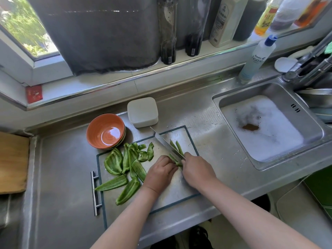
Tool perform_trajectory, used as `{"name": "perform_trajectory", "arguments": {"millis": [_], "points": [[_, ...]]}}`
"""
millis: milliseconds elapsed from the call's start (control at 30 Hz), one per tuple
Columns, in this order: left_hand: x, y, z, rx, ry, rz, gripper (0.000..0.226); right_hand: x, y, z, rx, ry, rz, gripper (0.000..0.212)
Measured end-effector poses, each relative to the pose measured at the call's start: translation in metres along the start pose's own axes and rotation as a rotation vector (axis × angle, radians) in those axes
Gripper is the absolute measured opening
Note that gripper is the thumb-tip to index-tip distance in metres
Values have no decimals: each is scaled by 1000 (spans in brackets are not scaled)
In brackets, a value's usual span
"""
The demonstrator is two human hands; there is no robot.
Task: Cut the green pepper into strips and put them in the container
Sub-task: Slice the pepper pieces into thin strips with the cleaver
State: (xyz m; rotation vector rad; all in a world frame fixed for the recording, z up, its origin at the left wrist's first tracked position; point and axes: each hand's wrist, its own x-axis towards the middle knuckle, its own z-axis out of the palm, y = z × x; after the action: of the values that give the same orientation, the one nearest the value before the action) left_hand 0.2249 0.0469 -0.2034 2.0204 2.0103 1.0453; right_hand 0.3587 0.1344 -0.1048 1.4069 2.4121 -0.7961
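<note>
Several large green pepper pieces lie on the left half of a metal cutting board. My left hand presses a pepper piece down on the board, fingers curled over it. My right hand grips the handle of a knife, whose blade slants up-left across that piece. Two thin cut strips lie just right of the blade. A white square lidded container stands behind the board.
An orange bowl sits left of the container, touching the board's far corner. A sink with foam lies to the right, with a faucet and a soap bottle behind. A wooden board is at the far left. Bottles line the windowsill.
</note>
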Motion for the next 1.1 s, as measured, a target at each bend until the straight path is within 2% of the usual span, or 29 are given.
{"name": "perform_trajectory", "arguments": {"millis": [167,333,567,667,767,900,1100], "points": [[11,-4,2,29,-17,15,26,-6,1,-2,-64,36,-66,19],[8,-4,2,27,3,32,21,-22,-1,-5,-117,53,-100,9],[7,-4,4,44,33,17,16,-40,5,-2,-152,70,-95,12],[8,-3,2,34,11,-15,8,-35,6,-4,-133,85,-82,8],[10,3,-4,-1,5,-17,8,-27,8,-9,-92,124,-66,6],[13,9,-24,-17,51,-12,12,-24,8,-13,-112,144,-100,13],[25,17,-95,151,182,19,15,-16,6,-16,-305,161,-170,16]]}}
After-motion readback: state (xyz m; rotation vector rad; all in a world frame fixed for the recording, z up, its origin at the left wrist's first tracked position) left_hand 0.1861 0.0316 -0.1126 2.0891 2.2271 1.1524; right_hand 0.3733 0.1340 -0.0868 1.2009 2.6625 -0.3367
